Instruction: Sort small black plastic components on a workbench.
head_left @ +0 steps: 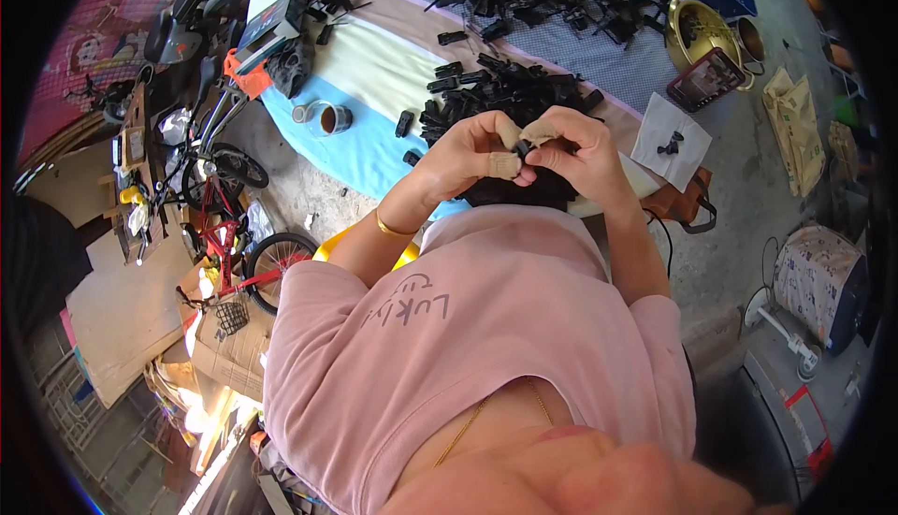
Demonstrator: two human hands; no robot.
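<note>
A small black plastic part point(523, 148) is clamped between the beige-wrapped fingertips point(506, 167) of the left hand point(470, 152) and the right hand point(582, 144), its outline mostly hidden. Beyond, a heap of jumbled black plastic pieces point(500, 87) is partly covered by both.

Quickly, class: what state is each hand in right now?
Left hand: closed, pinching a small black plastic-looking part at the fingertips.
Right hand: closed, pinching the same part.
</note>
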